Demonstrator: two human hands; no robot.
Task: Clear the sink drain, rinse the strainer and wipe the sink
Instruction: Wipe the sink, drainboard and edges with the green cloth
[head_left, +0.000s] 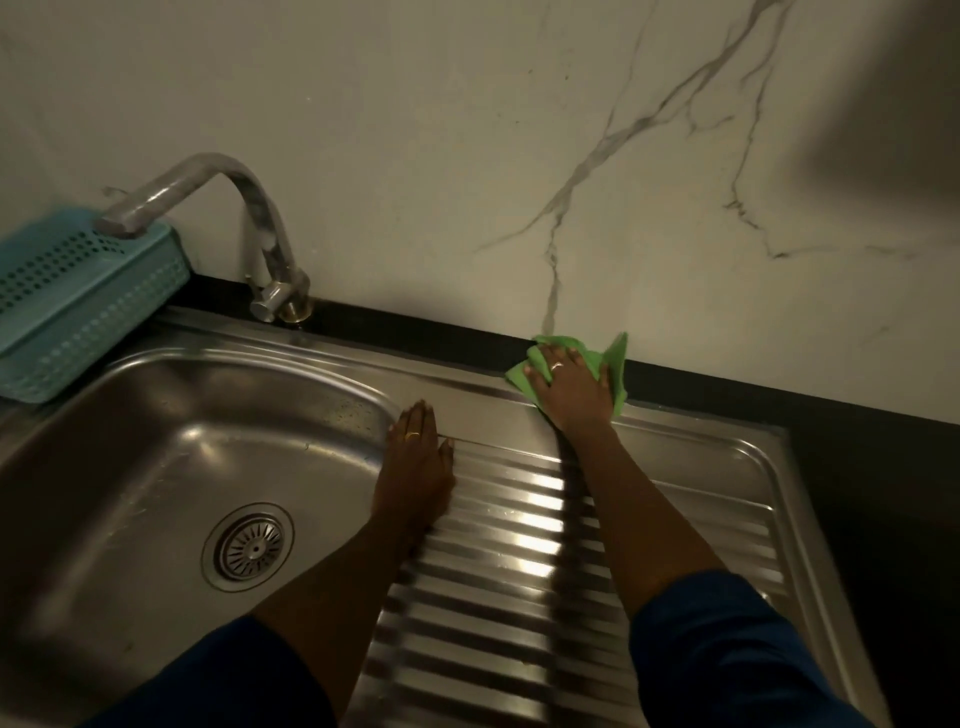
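The steel sink fills the lower left, with the round strainer seated in its drain. A ribbed drainboard runs to the right of the basin. My right hand presses flat on a green cloth at the back rim of the drainboard, against the black counter strip. My left hand lies flat, fingers together, on the edge between basin and drainboard, holding nothing.
A curved metal faucet stands behind the basin, its spout over a turquoise perforated basket at the far left. A marble-look wall rises behind. Dark counter borders the drainboard on the right.
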